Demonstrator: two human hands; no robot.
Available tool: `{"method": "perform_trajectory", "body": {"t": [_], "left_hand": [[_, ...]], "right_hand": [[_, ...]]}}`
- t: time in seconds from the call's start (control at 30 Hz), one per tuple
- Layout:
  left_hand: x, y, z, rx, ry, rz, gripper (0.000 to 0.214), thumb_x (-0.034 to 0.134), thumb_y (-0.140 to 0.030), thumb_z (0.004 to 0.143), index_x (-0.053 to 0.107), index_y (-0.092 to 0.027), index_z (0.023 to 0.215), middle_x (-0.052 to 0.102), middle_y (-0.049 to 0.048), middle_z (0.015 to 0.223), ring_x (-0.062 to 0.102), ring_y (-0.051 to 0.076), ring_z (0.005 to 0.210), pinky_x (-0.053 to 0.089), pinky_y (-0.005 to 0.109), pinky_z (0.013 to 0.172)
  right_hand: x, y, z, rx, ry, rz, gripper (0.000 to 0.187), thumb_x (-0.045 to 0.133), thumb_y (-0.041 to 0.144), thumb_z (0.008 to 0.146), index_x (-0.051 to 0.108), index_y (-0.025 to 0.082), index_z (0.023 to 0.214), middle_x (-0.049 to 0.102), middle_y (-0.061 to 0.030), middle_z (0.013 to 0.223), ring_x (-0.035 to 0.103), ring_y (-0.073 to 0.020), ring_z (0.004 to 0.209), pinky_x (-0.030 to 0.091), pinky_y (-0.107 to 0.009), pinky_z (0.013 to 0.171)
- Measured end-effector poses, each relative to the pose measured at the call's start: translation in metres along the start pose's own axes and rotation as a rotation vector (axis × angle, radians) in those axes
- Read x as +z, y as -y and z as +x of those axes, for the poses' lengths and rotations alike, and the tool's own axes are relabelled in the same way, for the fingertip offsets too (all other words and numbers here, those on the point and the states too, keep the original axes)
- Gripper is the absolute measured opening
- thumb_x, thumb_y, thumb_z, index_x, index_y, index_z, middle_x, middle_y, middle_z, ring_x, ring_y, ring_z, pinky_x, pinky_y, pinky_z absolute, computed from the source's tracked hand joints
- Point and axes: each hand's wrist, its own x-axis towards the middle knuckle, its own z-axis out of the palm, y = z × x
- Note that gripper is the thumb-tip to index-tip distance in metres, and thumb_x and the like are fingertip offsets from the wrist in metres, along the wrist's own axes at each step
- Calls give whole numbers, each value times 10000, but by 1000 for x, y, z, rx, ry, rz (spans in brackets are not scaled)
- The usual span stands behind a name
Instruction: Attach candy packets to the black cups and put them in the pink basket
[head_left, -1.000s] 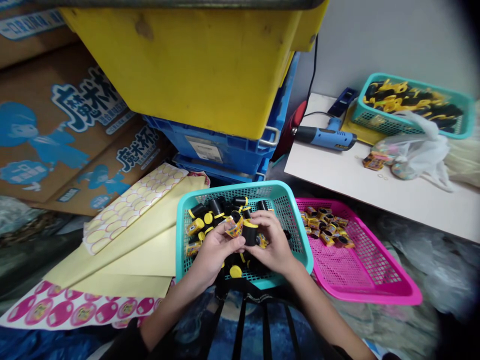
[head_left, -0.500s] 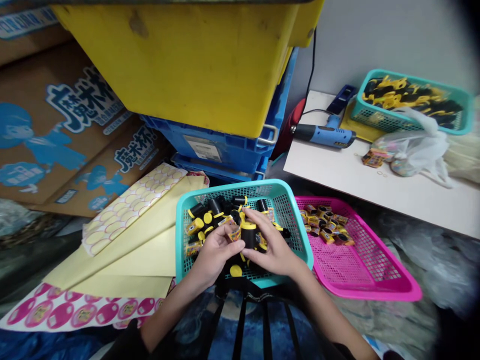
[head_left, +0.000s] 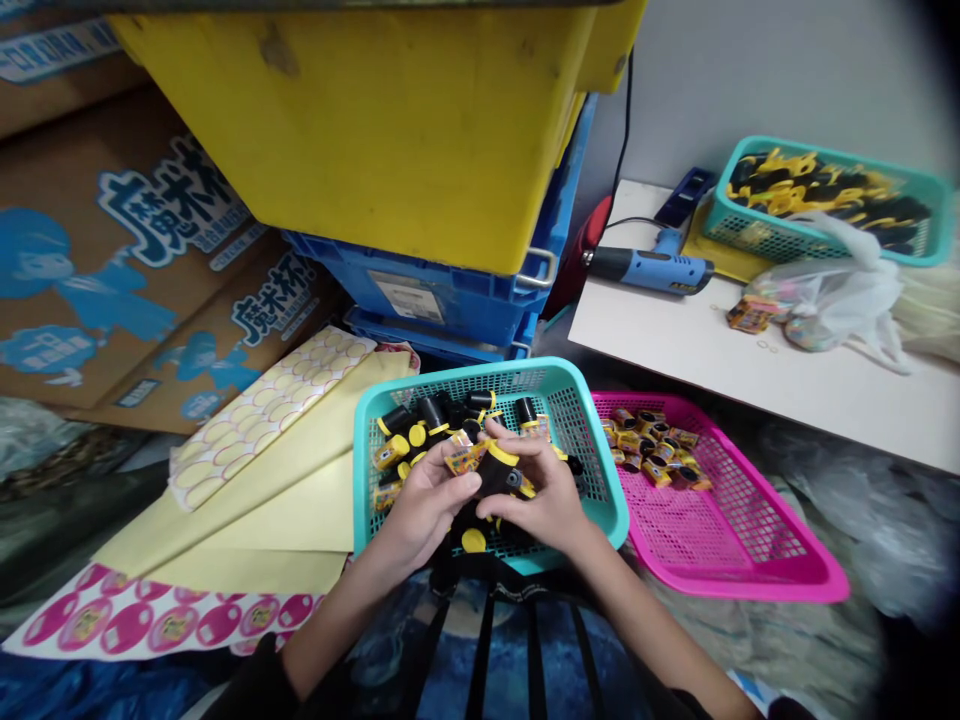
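Over the turquoise basket (head_left: 365, 470), my left hand (head_left: 429, 503) pinches a small, colourful printed sleeve (head_left: 465, 458) between thumb and fingers. Against it stands a small black canister with a yellow cap (head_left: 495, 472), tilted. My right hand (head_left: 553, 500) curls round the canister from the right, its fingers behind the cap. The left thumb tip meets the canister's left side. Below the hands lie several more black canisters (head_left: 433, 413), some of them wrapped in printed sleeves. A loose yellow cap (head_left: 473, 541) shows near the basket's front.
On the right, a pink basket (head_left: 739, 520) holds several wrapped canisters (head_left: 654, 452). A white table (head_left: 675, 355) carries a blue heat gun (head_left: 667, 272), a plastic bag (head_left: 844, 300) and another turquoise basket (head_left: 825, 240). Yellow (head_left: 375, 130) and blue crates (head_left: 450, 300) stand ahead; sticker sheets (head_left: 262, 420) lie left.
The canister has gone from nearly upright to tilted, its cap leaning right. The printed sleeve now lies flatter beside the cap. My right fingers have shifted slightly.
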Motion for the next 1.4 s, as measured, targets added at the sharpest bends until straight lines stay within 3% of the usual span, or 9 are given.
{"method": "perform_trajectory", "body": {"t": [0.17,0.3,0.53,0.63,0.73,0.9,1.1,1.27,1.4], "left_hand": [[3,2,-2,-41,19,-6,322,826,-211,627,674,-191,910,676,1,852,601,120,733,471,223,661],[3,1,0,-21,4,-31,296,831,-208,625,699,-179,888,672,-5,807,583,95,690,462,203,636],[-3,-4,4,-81,-52,-72,325,809,-202,664,696,-193,968,692,17,938,592,110,770,445,203,638],[-3,0,4,-66,-8,-4,311,802,-200,675,682,-178,961,684,21,931,588,114,797,451,215,712],[-3,2,2,11,-16,114,272,796,-200,686,646,-173,911,668,12,887,594,129,852,449,230,793],[-3,-6,1,132,-71,227,410,795,-225,684,570,-208,1027,657,-6,850,620,123,795,478,235,749],[-6,-14,4,204,-150,438,586,806,-218,642,549,-199,1169,627,-56,610,595,105,545,483,215,585],[-11,-16,4,277,-276,584,404,781,-248,666,677,-195,1053,665,-34,584,612,119,546,509,221,582],[-15,-21,3,303,-328,656,154,781,-243,661,764,-208,810,749,18,734,665,151,623,549,255,647]], "right_hand": [[-1,2,3,-88,113,-203,556,796,283,722,510,226,1196,454,-132,1396,482,-235,1278,438,-418,1060],[6,-1,1,-147,-57,-119,392,766,264,756,498,219,1038,622,-96,1179,586,-209,1151,499,-392,973],[2,8,13,247,-71,258,496,757,447,746,444,214,1051,522,-101,1321,535,-213,1207,465,-406,1011],[2,15,24,327,-39,266,489,786,418,709,451,204,995,604,-51,1108,612,-172,1002,529,-315,856],[7,17,28,342,-92,143,489,806,363,666,438,201,945,550,9,855,578,-118,771,511,-232,666],[11,12,28,299,-104,117,478,794,308,655,423,202,937,493,10,868,534,-97,773,494,-203,661],[4,11,25,444,87,235,488,719,278,717,381,236,1067,463,7,884,514,-99,757,475,-199,624],[-1,7,21,571,-21,511,568,717,245,625,396,241,1094,501,-14,939,514,-111,765,453,-196,610],[-6,4,22,621,-142,678,527,615,366,684,515,207,1176,564,-66,966,540,-143,743,460,-232,563]]}}
